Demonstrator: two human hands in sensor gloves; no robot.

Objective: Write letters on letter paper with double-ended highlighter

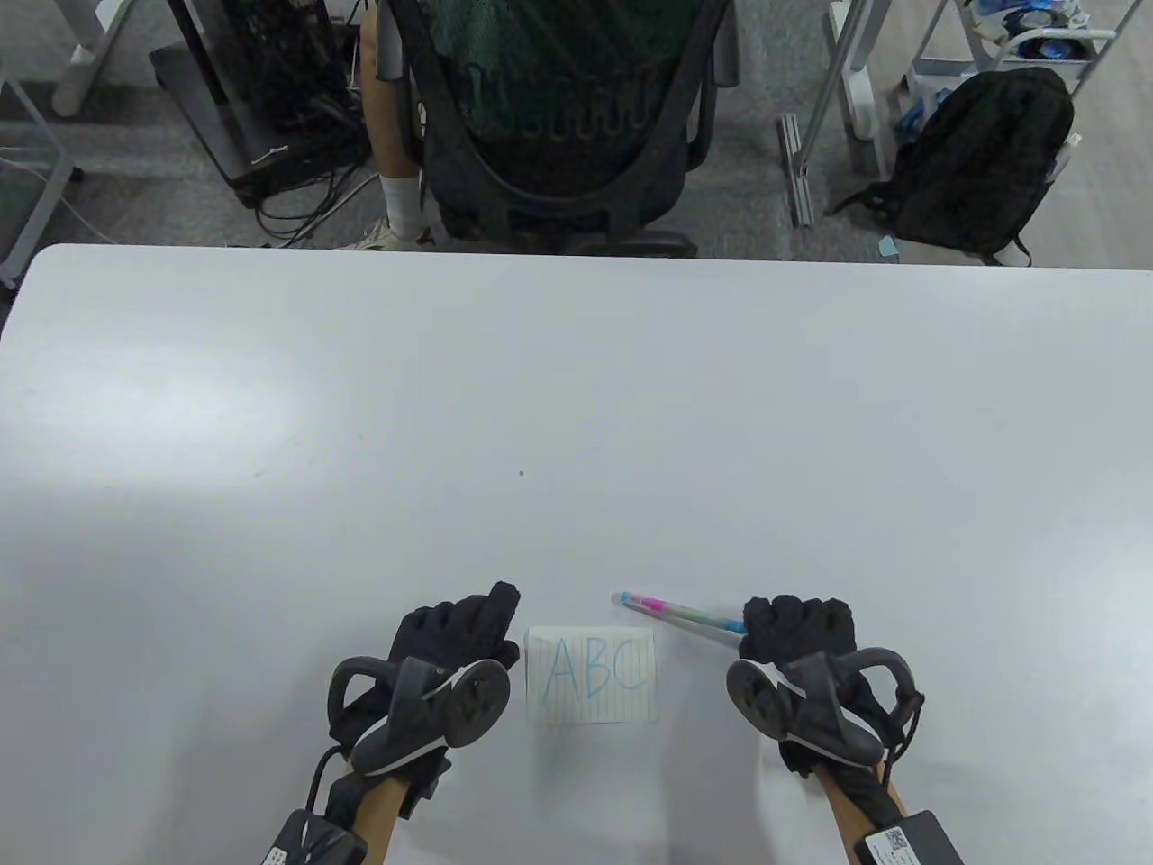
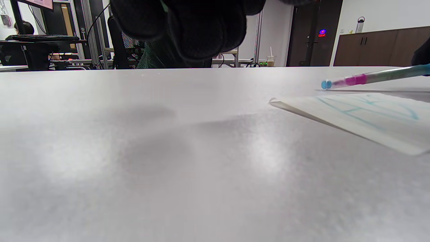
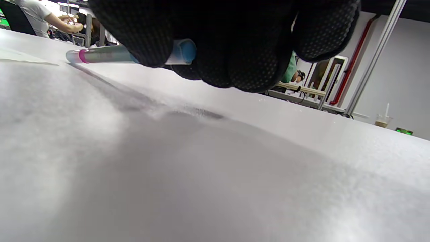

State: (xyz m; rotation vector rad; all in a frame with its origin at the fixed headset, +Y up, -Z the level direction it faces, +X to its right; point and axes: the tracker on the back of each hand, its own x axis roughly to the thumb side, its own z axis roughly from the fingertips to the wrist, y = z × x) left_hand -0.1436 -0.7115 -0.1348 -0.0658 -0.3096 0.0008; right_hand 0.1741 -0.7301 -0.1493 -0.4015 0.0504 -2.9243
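Observation:
A small sheet of lined letter paper (image 1: 592, 676) lies flat near the table's front edge with "ABC" written on it in light blue. It also shows in the left wrist view (image 2: 369, 114). My right hand (image 1: 797, 623) is to the right of the sheet and grips one end of the double-ended highlighter (image 1: 677, 613). The pen's pink and blue far end points left, past the paper's upper right corner, low over the table. In the right wrist view my fingers (image 3: 235, 43) curl round the highlighter (image 3: 104, 55). My left hand (image 1: 464, 631) rests left of the paper, fingers loosely curled, holding nothing.
The white table (image 1: 576, 405) stretches far beyond the paper. Past its far edge stand a black office chair (image 1: 558, 117) with a person's leg (image 1: 396, 162) beside it, a tangle of cables (image 1: 288, 108) and a black backpack (image 1: 982, 162) on the floor.

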